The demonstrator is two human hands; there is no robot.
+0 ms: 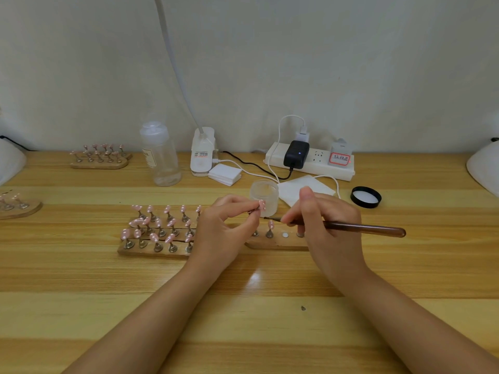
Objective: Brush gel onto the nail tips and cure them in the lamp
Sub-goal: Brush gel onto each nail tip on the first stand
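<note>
The left hand (226,228) pinches a small metal stand between thumb and forefinger, holding up one pink nail tip (262,205) with white dots just in front of the open gel jar (264,197). The right hand (326,225) grips a brown-handled brush (351,227) like a pen, its dark bristle end pointing left and lying just beside the held tip; whether the bristles touch it cannot be told. Under both hands lie wooden holders (159,252) side by side, the left ones crowded with rows of pink dotted tips on metal stands, the right one (275,242) carrying only a tip or two, with a bare white magnet spot showing beside them. The jar's black lid (366,197) lies apart to the right, past a white wipe (305,188) that sits right behind the jar. Along the back edge of the table (243,319), against the wall, stand a clear bottle (159,153), a clip-on desk light base (202,151), a stack of cotton pads (225,174) and a white power strip (310,161) with plugs and trailing cables. Another filled holder (100,157) rests at the far left, and one more (19,207) is cut by the left frame edge. White rounded shapes, likely lamps, show at both side edges (483,166). The near half of the table, around the forearms, is bare wood.
</note>
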